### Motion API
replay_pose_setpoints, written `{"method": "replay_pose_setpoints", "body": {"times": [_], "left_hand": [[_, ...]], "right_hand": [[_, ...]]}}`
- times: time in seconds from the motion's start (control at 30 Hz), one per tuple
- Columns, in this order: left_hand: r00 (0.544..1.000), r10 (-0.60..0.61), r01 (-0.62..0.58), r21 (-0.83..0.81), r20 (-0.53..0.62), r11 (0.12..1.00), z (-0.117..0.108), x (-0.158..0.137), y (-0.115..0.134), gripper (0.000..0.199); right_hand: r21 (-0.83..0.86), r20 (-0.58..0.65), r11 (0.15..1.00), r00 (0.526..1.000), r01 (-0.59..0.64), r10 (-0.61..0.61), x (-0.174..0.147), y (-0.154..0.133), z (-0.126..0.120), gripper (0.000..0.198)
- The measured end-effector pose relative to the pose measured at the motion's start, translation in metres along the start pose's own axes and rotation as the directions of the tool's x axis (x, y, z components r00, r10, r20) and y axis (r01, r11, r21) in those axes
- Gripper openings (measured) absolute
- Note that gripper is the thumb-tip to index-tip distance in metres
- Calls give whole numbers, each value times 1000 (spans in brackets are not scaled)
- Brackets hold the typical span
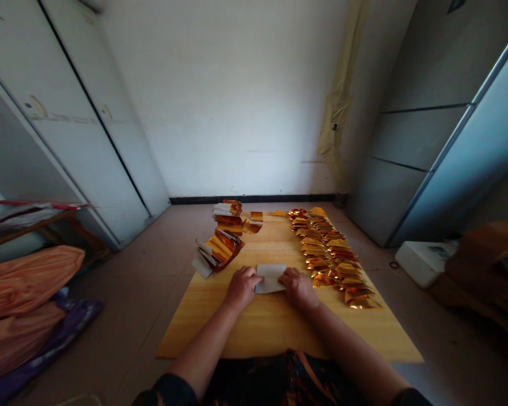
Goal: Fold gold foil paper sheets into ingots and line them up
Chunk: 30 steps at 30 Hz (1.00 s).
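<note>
A pale grey-white sheet of paper (271, 279) lies on the wooden board between my hands. My left hand (242, 285) has its thumb on the sheet's left edge, fingers curled. At the right edge, my right hand (297, 286) holds the paper in the same way, thumb toward the middle. To the left lie stacks of gold foil paper with pale backs, a nearer stack (222, 248) and a farther stack (229, 217). On the right, two rows of folded gold foil pieces (328, 254) run away from me.
The wooden board (245, 332) rests low above a tiled floor. A white wall (237, 113) rises behind it. A grey cabinet (80, 124) stands left, a refrigerator-like unit (415, 129) right. Orange cloth (29, 282) lies at far left; a white box (423, 262) sits right.
</note>
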State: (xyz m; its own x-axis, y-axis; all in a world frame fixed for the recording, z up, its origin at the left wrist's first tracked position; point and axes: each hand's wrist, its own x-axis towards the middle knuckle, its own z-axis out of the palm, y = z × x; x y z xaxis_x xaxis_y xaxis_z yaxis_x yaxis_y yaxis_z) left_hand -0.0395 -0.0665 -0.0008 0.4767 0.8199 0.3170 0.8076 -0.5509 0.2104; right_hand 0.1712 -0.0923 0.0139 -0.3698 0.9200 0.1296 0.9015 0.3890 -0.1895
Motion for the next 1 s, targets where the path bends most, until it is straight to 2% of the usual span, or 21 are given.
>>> {"method": "replay_pose_setpoints", "body": {"times": [0.17,0.27,0.37,0.47,0.57,0.73,0.83,1.0], "left_hand": [[999,9,-11,41,46,999,-8,-1,5,33],[997,-20,15,75,69,997,-14,2,14,22],[999,-34,28,140,39,990,-14,5,24,16],[997,73,-75,146,20,986,-5,5,27,21],[985,173,-174,80,22,982,7,4,25,24],[984,178,-178,43,10,983,13,1,21,24],[985,174,-174,52,-2,983,11,-1,22,22],[983,183,-181,91,-14,979,14,-3,23,26]], "right_hand": [[-89,25,996,999,23,-21,-6,-3,-5,25],[-105,40,994,999,23,-19,-7,-6,-10,23],[-121,47,992,999,28,-23,-8,-8,-12,23],[-123,38,992,999,26,-21,-7,-9,-11,23],[-99,50,995,999,15,-10,-3,-7,-10,23],[13,22,996,996,-85,85,19,-2,-16,26],[66,-16,994,996,-84,86,37,3,-22,43],[8,155,983,971,-184,181,58,8,-23,56]]}}
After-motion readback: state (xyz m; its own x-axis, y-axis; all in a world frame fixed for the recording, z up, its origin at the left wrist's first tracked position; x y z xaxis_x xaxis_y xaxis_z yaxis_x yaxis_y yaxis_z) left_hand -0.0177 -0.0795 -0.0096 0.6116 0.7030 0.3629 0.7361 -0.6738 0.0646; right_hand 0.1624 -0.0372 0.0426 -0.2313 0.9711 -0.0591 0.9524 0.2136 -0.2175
